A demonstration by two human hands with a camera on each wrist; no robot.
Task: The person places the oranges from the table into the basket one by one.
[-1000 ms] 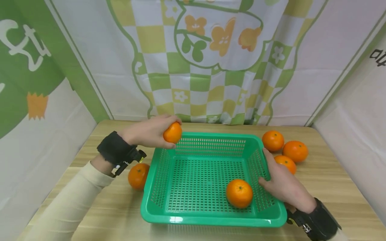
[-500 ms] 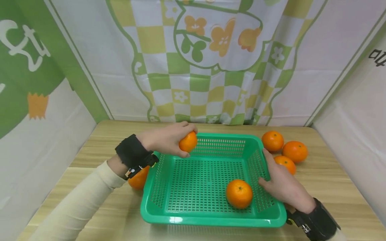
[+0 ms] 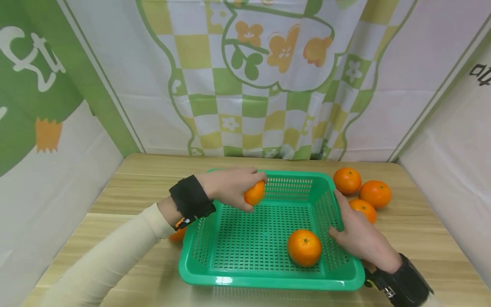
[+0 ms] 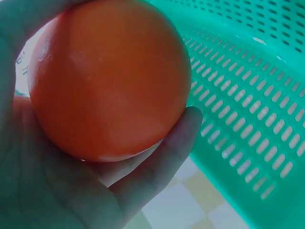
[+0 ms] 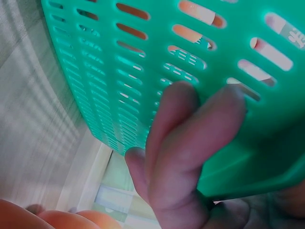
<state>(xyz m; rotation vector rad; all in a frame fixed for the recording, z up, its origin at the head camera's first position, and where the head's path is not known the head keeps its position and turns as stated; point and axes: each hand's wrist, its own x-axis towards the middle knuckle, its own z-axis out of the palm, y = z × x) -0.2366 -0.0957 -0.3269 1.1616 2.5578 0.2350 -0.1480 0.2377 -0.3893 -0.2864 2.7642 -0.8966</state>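
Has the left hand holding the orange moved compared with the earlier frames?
Yes. The left hand with its orange has moved rightward, from outside the green basket's far-left corner to over its interior.

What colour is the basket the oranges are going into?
The basket is green, a perforated plastic, clearest in the head view.

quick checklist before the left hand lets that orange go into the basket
1. Left hand grips the held orange firmly: ok.
2. Held orange is over the green basket, inside its rim: ok.
3. Right hand grips the basket's right wall: ok.
4. Bare mesh lies below the held orange; the orange already inside sits off to the right: ok.
5. Height of the drop: cannot tell.
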